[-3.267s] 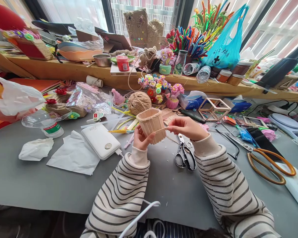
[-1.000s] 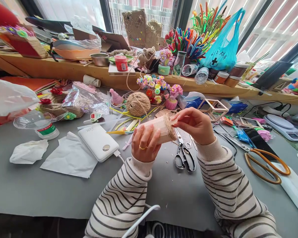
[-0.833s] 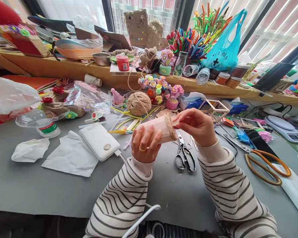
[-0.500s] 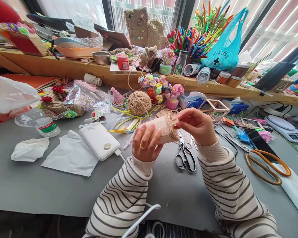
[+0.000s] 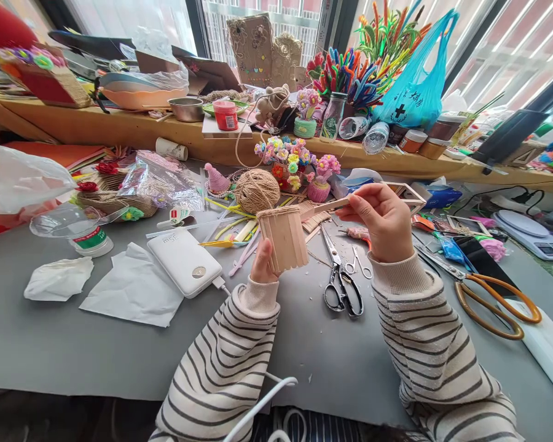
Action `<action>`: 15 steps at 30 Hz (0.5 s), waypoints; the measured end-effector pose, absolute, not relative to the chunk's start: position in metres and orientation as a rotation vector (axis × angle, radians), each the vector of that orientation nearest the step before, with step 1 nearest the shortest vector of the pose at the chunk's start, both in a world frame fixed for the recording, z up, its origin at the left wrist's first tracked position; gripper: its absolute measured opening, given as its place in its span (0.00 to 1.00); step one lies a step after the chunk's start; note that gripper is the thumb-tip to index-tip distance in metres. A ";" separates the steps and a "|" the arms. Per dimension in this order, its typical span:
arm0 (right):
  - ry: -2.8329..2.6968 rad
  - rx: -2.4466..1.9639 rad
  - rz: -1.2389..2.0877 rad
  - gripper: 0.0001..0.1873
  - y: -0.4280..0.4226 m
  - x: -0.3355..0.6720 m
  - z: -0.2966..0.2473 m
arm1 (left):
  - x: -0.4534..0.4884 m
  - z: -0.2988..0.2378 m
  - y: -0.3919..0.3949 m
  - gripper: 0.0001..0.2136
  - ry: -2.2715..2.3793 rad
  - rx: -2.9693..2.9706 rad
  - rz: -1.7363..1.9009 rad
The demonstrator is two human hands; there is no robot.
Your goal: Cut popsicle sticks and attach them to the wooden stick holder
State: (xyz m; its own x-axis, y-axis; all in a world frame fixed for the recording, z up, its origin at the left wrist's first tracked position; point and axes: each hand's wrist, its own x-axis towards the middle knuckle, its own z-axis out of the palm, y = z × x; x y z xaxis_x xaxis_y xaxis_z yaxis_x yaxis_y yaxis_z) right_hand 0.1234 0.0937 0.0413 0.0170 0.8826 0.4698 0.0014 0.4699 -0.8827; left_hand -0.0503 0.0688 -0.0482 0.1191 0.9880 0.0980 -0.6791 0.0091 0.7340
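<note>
slatted wooden cup [image 5: 286,242] | flat wooden stick [image 5: 337,204] | round, coarse twine ball [image 5: 257,191]

The tapered pale wooden-slat cup [image 5: 286,240] is above the flat grey tabletop [image 5: 327,374], in the left hand [image 5: 262,263]. To its right, the right hand [image 5: 378,218] holds a thin pale wooden stick [image 5: 330,206] directed toward the cup. The round brown twine ball [image 5: 257,191] lies behind the cup. Black-handled metal scissors [image 5: 336,274] lie to the right on the tabletop; large brown-handled metal scissors [image 5: 461,275] lie farther right. Left of the cup is the rectangular white plastic power bank [image 5: 182,261], then a flat white paper sheet [image 5: 133,291], then a crumpled white tissue [image 5: 58,279]. Behind all these runs a long brown shelf [image 5: 129,130], bearing a round silver metal bowl [image 5: 185,110] left of centre and a blue plastic bag [image 5: 410,101] at right.
</note>
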 end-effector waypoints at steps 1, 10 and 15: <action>-1.381 -0.852 0.851 0.08 0.094 0.122 0.041 | -0.051 -0.047 0.068 0.32 0.495 0.700 1.378; -1.315 -0.877 0.988 0.10 0.097 0.115 0.035 | -0.050 -0.036 0.058 0.26 0.516 0.663 1.301; -1.338 -0.870 1.006 0.12 0.097 0.113 0.035 | -0.048 -0.046 0.066 0.31 0.544 0.719 1.311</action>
State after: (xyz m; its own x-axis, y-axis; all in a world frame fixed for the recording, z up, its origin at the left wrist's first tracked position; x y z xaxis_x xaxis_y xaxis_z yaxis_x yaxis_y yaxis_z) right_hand 0.1134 0.0967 0.0349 -0.0322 0.9356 0.3517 -0.0783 0.3484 -0.9341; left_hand -0.0481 0.0664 -0.0456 0.1885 0.9813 0.0382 -0.6661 0.0991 0.7393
